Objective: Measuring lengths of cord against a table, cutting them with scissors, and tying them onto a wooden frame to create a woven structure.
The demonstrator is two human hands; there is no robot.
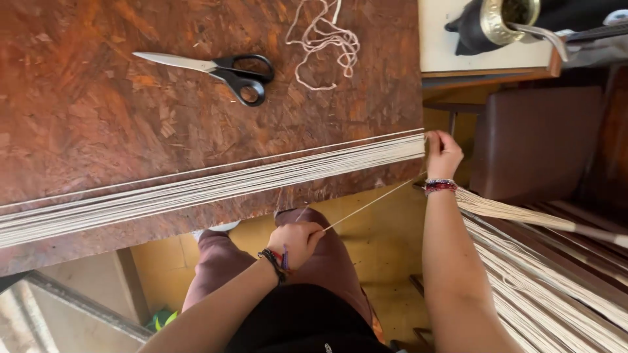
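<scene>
A broad band of cream cords (216, 186) lies stretched flat and parallel along the near edge of the tabletop (98, 117), its end at the right corner, where 1 single taut cord (373, 202) slants off the edge and downward.

Reddish-brown table (98, 124), mottled chipboard flecking. On it: cream-white cords (216, 186) in parallel stripes; scissors (219, 70) with black handles, silver blades; loose string (324, 42) of pale pinkish-beige. Beyond table edge: yellow floor (366, 255), mauve trousers (216, 268), red-and-white beaded bracelet (439, 186), dark brown chair seat (536, 140).
</scene>
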